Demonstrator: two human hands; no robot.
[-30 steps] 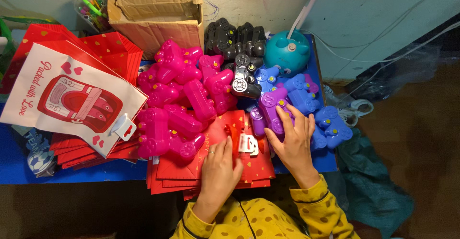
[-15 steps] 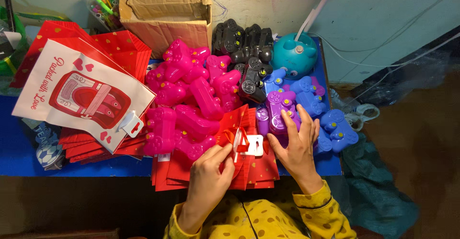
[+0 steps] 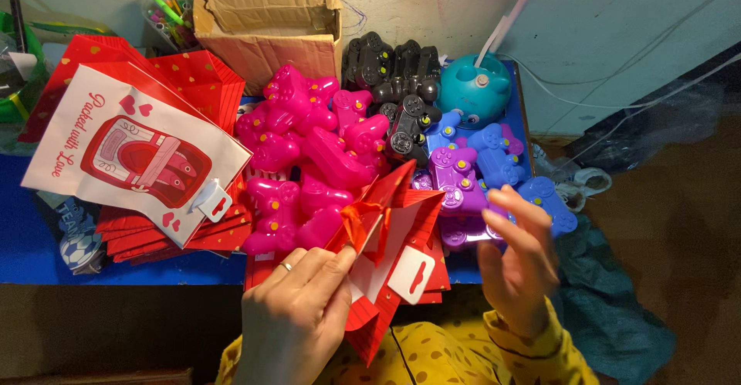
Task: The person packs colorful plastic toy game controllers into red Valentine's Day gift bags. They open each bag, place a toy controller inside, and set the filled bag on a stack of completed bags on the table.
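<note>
Blue table (image 3: 31,246), pink controllers (image 3: 309,153) crowding red bag (image 3: 386,238), cardboard box (image 3: 266,26) behind

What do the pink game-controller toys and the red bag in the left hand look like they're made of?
Pink controllers: probably hard moulded plastic, glossy, with bright highlights on rounded edges.
Red bag: seemingly thin paper or card, matte, with sharp creases where the left hand pinches it open.
</note>
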